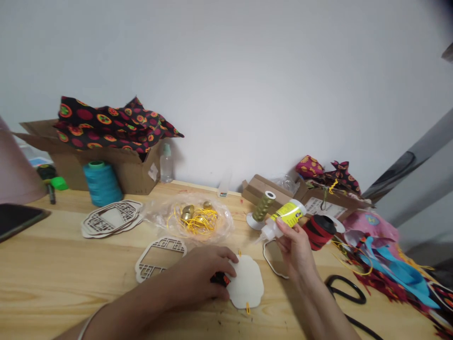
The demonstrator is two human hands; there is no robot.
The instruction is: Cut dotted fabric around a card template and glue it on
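My right hand (295,248) is closed round a squeeze glue bottle (288,215) with a yellow label. The bottle is tilted, and its thin clear nozzle points down to the left. Below it on the table lies a pale scalloped panel (247,283) with a small yellow cord loop at its top and bottom. My left hand (208,271) grips the panel's left edge between curled fingers and thumb. A bit of dark fabric with orange print (222,278) shows between them; the rest is hidden. To the left sits a cut-out lattice frame (145,264), partly behind my forearm.
Stacked lattice frames (113,218), a teal thread cone (102,184) and a plastic bag (226,219) with yellow cords and bells lie behind. A cardboard box (138,170) stands back left. Right are a ribbon spool (320,231), black scissors (347,288) and fabric scraps (396,269).
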